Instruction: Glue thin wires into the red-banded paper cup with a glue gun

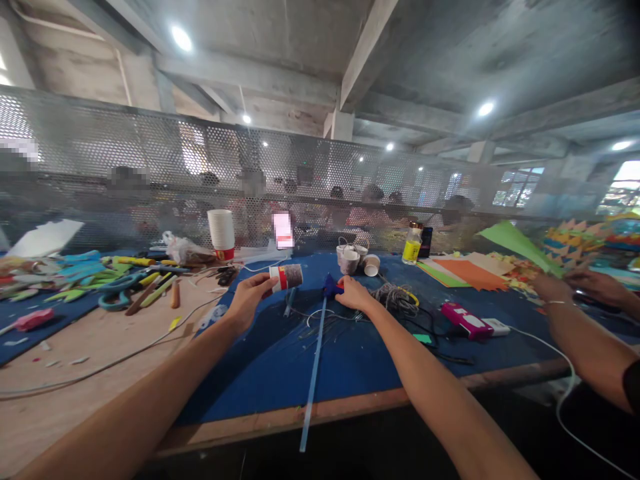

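My left hand [254,293] grips a paper cup [283,277] by its white-and-red end; the cup is tipped on its side, and its other part is covered in grey-brown material. Closed around a blue glue gun [330,287] is my right hand [354,295], a little to the right of the cup. A long translucent glue stick [315,373] runs from the gun toward me, past the table's front edge. Behind the gun stand small wrapped cups [349,260] with handles, and one cup [371,265] lies tipped over. Grey cord [393,299] is heaped to the right of my hand.
A stack of paper cups [221,232] and scissors [114,293] are at the left. A lit phone [283,231] leans at the mesh partition [310,160]. A yellow-labelled bottle [413,244] and a magenta box [465,321] are on the right, near another person's hands [555,290] holding green paper.
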The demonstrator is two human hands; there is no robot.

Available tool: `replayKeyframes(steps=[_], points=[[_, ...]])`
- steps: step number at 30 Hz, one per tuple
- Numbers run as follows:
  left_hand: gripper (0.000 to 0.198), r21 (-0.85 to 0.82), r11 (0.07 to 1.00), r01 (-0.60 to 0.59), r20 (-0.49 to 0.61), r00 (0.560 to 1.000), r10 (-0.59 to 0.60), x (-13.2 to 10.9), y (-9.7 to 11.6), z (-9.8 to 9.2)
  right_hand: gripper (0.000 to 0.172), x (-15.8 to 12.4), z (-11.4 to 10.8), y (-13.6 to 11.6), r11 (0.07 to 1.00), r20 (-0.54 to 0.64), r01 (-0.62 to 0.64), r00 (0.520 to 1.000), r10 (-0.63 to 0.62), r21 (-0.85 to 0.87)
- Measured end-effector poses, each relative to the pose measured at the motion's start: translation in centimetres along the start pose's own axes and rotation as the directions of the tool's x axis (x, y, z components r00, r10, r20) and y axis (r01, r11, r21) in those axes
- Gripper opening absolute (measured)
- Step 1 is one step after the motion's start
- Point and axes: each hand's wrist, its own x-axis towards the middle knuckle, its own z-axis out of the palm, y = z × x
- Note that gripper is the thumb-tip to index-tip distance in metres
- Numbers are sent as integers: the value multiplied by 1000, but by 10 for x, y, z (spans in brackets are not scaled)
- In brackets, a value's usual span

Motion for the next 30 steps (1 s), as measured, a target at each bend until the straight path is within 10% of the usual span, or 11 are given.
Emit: replayKeyframes(steps=[9, 14, 19, 26, 30], points=[[31, -77, 996, 48, 45, 998, -44, -2, 0, 3, 18, -13, -10, -44, 858, -340, 388, 900, -273, 336], [31, -133, 991, 6, 24, 1000, -3, -4, 6, 8, 20, -24, -4, -65, 609, -10, 202, 952, -305, 767], [30, -119, 992, -36, 37, 998, 41, -8, 8, 13, 42, -37, -6, -77, 364, 236, -42, 829, -508, 930], [30, 119, 986, -119, 110, 988, 106, -11, 7, 12, 18, -40, -9, -80, 662, -85, 359, 909, -408, 658], [34, 213, 967, -137, 153, 982, 106, -15, 8, 15, 16, -42, -17, -76, 799, -349, 531, 832, -430, 281]])
